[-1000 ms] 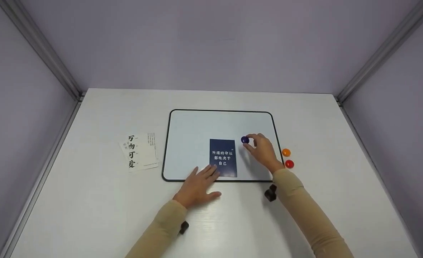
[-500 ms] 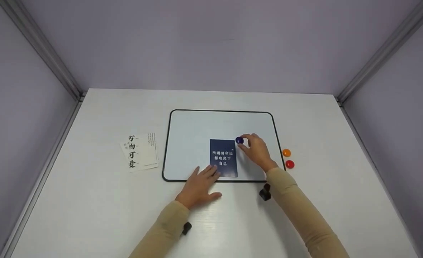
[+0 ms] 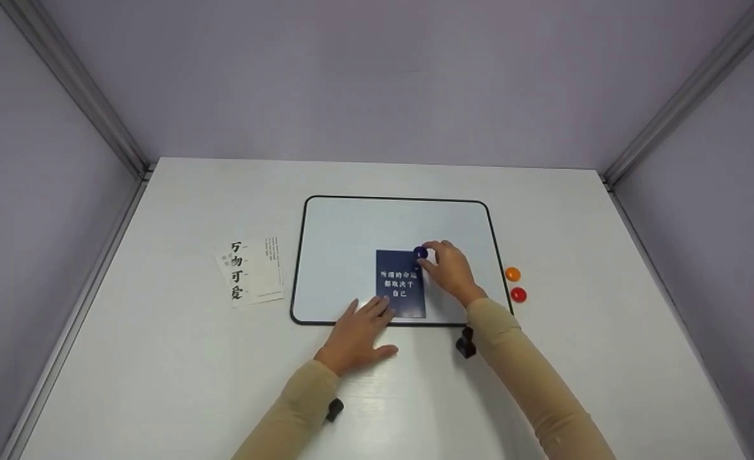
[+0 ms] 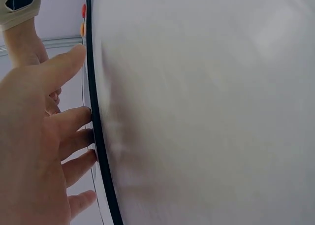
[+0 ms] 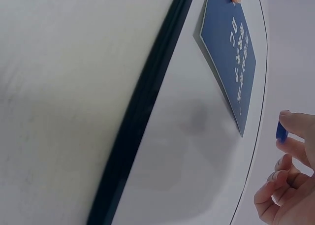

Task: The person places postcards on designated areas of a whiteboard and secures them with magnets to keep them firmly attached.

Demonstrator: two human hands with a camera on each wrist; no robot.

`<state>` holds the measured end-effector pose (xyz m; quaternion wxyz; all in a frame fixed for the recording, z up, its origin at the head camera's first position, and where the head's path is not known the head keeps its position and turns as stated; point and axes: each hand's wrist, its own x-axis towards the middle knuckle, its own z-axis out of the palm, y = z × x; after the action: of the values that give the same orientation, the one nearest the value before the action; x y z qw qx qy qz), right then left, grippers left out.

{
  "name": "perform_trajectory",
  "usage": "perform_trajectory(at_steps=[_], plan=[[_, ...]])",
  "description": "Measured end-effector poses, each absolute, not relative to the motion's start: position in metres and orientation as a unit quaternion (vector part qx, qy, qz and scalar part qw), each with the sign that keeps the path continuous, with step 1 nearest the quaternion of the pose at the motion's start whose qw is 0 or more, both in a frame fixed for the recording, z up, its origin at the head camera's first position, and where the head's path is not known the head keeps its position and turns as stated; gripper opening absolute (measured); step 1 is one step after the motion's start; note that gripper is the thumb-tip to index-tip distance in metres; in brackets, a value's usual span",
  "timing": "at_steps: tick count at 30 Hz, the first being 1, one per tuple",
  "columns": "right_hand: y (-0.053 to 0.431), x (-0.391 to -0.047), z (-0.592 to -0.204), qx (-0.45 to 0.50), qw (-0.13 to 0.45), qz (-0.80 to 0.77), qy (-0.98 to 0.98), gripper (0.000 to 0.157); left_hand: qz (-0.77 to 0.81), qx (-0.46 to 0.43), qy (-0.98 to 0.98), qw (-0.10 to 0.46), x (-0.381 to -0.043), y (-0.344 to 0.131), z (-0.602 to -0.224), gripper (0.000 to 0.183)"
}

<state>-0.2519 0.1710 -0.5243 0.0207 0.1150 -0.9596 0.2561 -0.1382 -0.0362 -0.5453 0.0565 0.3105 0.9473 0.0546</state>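
Note:
A dark blue card (image 3: 390, 265) with white Chinese characters lies on a white board with a black rim (image 3: 396, 197). My left hand (image 3: 354, 335) has its fingers spread, and its fingertips rest on the card's lower left corner and the board's near edge. Between thumb and index finger my right hand (image 3: 452, 271) pinches a round blue magnet (image 3: 420, 253), which overlaps the card's upper right corner in the head view. The right wrist view shows the blue magnet (image 5: 281, 133) edge-on in the fingertips, apart from the board's surface.
An orange round magnet (image 3: 512, 274) and a red one (image 3: 518, 294) lie just right of the board. To its left, pale cards (image 3: 255, 275) with black characters overlap on the white table (image 3: 160, 358). Grey walls stand behind and on both sides.
My right hand has moved left with the blue magnet, from beside the card to its upper right corner. The left hand stays on the card's lower left.

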Motion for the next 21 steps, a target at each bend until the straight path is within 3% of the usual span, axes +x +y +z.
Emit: perform_trajectory(at_steps=[7,21], plan=[[0.164,-0.253,-0.525,0.128,0.031,0.254,-0.958,0.035,0.051,0.309,0.948,0.063,-0.139,-0.034,-0.546,0.071],[0.154,-0.257,-0.523,0.116,-0.002,0.251,-0.961,0.036,0.059,0.307,0.948,0.062,-0.137,-0.029,-0.546,0.071]])
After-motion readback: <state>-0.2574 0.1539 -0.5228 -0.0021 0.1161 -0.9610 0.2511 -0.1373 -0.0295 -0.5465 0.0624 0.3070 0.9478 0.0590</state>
